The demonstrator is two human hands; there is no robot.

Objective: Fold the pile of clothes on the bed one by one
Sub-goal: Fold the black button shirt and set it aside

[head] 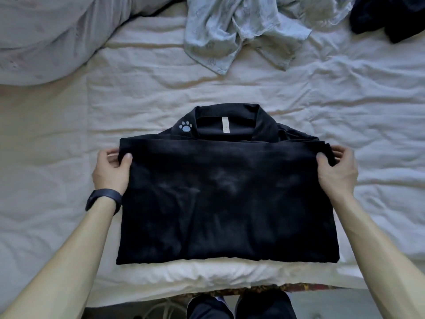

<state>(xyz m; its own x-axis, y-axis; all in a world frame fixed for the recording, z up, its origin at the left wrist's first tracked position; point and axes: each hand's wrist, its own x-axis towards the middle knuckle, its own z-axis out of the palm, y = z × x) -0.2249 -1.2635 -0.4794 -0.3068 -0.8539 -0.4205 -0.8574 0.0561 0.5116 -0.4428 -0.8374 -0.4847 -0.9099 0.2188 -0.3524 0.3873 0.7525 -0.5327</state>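
A black shirt (225, 199) with a pale paw print by its collar lies flat on the bed (161, 93), folded up from the bottom so its hem edge sits just below the collar. My left hand (111, 169) pinches the folded edge's left corner, thumb on top. My right hand (338, 169) pinches the right corner the same way. A light grey patterned garment (243, 33) lies crumpled at the far middle of the bed. A dark garment (391, 17) sits at the far right corner.
A grey duvet (46, 35) is bunched at the far left. The near edge of the mattress (207, 279) runs just below the shirt, with my feet on the floor beneath. A black band circles my left wrist.
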